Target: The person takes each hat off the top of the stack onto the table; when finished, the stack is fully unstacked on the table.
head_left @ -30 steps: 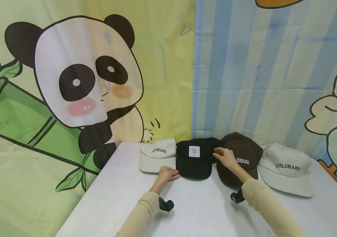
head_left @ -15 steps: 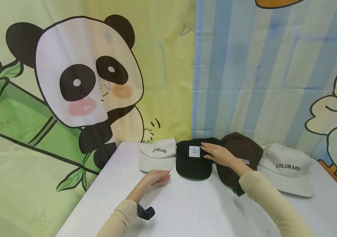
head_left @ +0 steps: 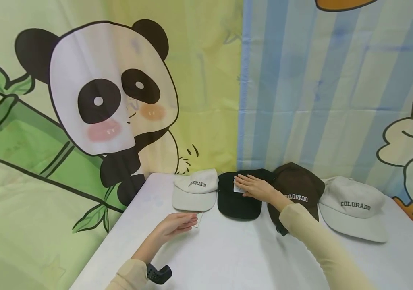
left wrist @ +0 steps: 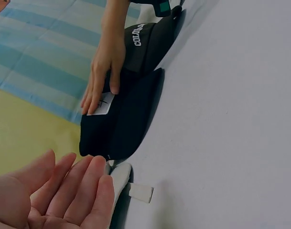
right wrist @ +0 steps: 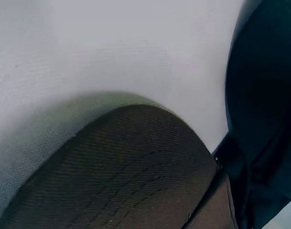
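Observation:
A row of caps lines the back of the white table. My right hand point(head_left: 255, 188) lies with straight fingers on the front of the black cap point(head_left: 240, 208), partly covering its white square patch point(head_left: 237, 188). In front of the light cap point(head_left: 195, 200) at the left end, my left hand point(head_left: 173, 225) hovers with fingers extended. The left wrist view shows that left hand point(left wrist: 64, 195) palm visible, holding nothing. A white tag point(left wrist: 141, 192) sticks out from under the light cap's brim. In the right wrist view, the brown cap's brim point(right wrist: 121, 162) and black cap point(right wrist: 264, 95) appear; the hand is out of sight.
The brown cap point(head_left: 297, 185) with COLORADO lettering stands right of the black one, partly behind my right forearm. Another light COLORADO cap point(head_left: 353, 209) sits at the right end. A panda-print curtain point(head_left: 206, 80) hangs behind the table point(head_left: 235, 253).
My left hand has left the black cap's brim edge and drawn back left and toward me, uncovering the white tag. My right hand has moved left from the cap's right side onto its front patch.

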{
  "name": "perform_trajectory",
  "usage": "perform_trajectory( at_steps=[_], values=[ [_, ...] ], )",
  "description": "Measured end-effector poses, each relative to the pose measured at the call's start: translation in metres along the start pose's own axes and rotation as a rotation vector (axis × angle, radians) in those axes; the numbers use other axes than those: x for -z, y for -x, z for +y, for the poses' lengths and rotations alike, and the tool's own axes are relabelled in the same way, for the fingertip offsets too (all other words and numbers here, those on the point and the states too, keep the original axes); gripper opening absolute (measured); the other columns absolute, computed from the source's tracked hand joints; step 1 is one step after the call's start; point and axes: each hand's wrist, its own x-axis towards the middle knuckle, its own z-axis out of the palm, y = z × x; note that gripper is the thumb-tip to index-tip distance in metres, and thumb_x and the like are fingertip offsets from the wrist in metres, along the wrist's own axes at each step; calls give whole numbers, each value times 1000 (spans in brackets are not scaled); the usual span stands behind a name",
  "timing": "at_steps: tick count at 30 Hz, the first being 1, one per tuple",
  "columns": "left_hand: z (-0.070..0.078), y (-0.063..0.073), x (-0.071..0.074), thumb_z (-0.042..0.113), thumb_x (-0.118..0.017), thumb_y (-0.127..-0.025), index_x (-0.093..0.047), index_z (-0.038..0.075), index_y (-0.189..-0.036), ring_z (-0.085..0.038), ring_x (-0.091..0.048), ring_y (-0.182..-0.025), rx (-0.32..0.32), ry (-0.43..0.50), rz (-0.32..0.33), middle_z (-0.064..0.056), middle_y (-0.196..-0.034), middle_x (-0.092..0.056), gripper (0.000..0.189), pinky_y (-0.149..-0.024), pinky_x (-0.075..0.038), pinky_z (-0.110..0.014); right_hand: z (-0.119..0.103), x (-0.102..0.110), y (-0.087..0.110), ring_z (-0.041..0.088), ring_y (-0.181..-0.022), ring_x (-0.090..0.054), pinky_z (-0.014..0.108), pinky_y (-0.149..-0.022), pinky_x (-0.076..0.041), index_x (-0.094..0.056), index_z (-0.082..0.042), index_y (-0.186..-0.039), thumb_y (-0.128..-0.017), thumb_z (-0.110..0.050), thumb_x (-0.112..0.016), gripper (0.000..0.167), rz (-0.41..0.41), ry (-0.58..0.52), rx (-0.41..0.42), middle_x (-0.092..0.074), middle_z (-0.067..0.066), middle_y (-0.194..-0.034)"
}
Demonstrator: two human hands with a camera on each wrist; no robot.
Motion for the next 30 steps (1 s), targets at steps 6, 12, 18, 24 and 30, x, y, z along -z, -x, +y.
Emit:
perform_trajectory(
  at_steps=[6, 12, 18, 24, 30],
  values=[
    [3, 8, 6, 15, -54, -88, -43, -13, -121, -24, -56, -101, 23, 68, 8, -27, -119, -47, 45, -89, -43, -38, 2, -7, -2, 25, -126, -28, 41, -100, -30, -40, -4, -131, -86, -31, -54, 54, -30, 116, 34, -33, 12, -138],
    [2, 9, 9, 14, -53, -89, -42, -14, -122, -25, -56, -101, 28, 105, 5, -28, -119, -47, 45, -86, -45, -34, 3, -11, -2, 22, -127, -27, 38, -101, -29, -39, -7, -132, -86, -31, -54, 54, -40, 181, 41, -31, 9, -139],
    [-1, 9, 11, 13, -52, -89, -42, -14, -121, -25, -55, -102, 21, 116, 1, -28, -119, -46, 43, -87, -45, -34, 5, -15, -4, 24, -124, -31, 39, -99, -32, -43, -5, -129, -85, -32, -55, 53, -14, 175, 31, -37, 11, -135],
    [-2, 7, 14, 11, -52, -89, -42, -15, -121, -24, -56, -100, 13, 137, 15, -28, -117, -48, 42, -88, -44, -35, 0, -7, -6, 26, -123, -33, 40, -99, -32, -44, -3, -128, -85, -29, -55, 52, -5, 120, -9, -38, 14, -134],
    [1, 6, 18, 8, -53, -88, -42, -15, -120, -24, -58, -96, 7, 181, 78, -23, -110, -55, 42, -87, -45, -35, -7, 16, -20, 27, -111, -47, 39, -87, -44, -48, -2, -124, -88, -21, -54, 42, -23, -282, -243, -48, 15, -124]
  ],
)
